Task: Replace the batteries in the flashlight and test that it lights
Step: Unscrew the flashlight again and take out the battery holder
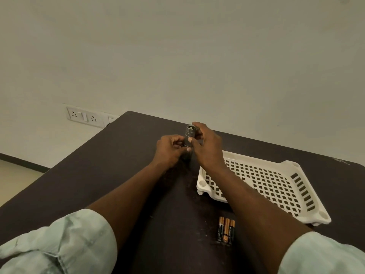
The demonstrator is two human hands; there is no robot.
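Flashlight [189, 137] stands upright on its head on the dark table [110, 167], near the far edge, with its ribbed silver tail end pointing up. Left hand [171, 150] grips the lower part of the body, fingers curled round it and thumb pressed to the side. Right hand [205, 147] closes on the upper part, thumb against the barrel and fingers wrapped round the tail cap from behind. Three batteries [226, 230] lie side by side, touching one another, on the table close to the person, beneath the right forearm. Just right of the flashlight sits a white plastic tray [276, 186] with a grid of holes in its floor; the right forearm passes over its near corner. Both forearms come out of rolled pale green sleeves [59, 242]. On the wall behind the table's left corner is a white socket panel [87, 116]
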